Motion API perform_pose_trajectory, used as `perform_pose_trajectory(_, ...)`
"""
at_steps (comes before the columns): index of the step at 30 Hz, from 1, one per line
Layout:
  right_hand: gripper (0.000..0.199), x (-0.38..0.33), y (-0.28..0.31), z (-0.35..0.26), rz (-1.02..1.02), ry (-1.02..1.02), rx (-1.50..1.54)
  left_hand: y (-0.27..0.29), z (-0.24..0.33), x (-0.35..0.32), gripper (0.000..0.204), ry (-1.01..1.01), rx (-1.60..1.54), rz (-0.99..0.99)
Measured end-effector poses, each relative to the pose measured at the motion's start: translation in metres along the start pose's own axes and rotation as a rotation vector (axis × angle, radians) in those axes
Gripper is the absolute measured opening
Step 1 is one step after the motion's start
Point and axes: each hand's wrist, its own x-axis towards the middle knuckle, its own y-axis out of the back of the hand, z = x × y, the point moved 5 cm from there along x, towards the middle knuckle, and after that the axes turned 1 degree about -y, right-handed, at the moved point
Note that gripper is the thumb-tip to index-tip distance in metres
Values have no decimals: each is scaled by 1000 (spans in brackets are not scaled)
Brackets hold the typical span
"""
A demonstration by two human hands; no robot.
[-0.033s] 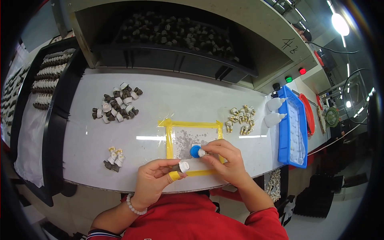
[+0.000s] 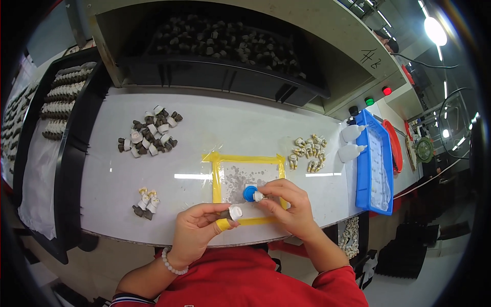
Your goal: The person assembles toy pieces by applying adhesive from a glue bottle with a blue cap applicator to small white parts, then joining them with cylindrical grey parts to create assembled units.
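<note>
My left hand (image 2: 197,229), a yellow wrap on one finger, pinches a white-and-dark-brown figurine part (image 2: 235,213) near the front of the table. Its white end faces right. My right hand (image 2: 292,207) is closed on a small white figurine piece (image 2: 258,196), whose lower end meets or nearly meets a round blue cap (image 2: 249,193). Whether they touch is hard to see. The cap rests on a wet-spotted sheet (image 2: 232,179) framed by yellow tape (image 2: 216,179). Left of my left hand lie two joined figurines (image 2: 147,202), side by side.
White-and-brown parts (image 2: 148,134) are heaped at the left, and small white-and-yellow pieces (image 2: 308,151) at the right. Beyond those stand two white squeeze bottles (image 2: 351,152) and a blue tray (image 2: 362,176). A black tray (image 2: 71,169) borders the left side; a shelf holds a dark bin (image 2: 204,82).
</note>
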Motion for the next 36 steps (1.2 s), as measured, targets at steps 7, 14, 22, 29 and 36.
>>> perform_pose_trajectory(7,23,-2,-9,-1,-27,-57,339,0,0,0,28,10,-8,67)
perform_pose_trajectory(14,24,0,-13,-17,-94,-34,331,0,-1,0,28,-25,-17,-1)
perform_pose_trajectory(22,24,-1,-15,-18,-148,0,320,-1,-4,-1,23,-38,35,-34)
perform_pose_trajectory(29,22,-2,-14,-14,-261,-24,326,-6,4,-8,25,8,133,-22)
perform_pose_trajectory(36,14,10,57,29,202,7,-238,57,99,-47,26,-637,689,414)
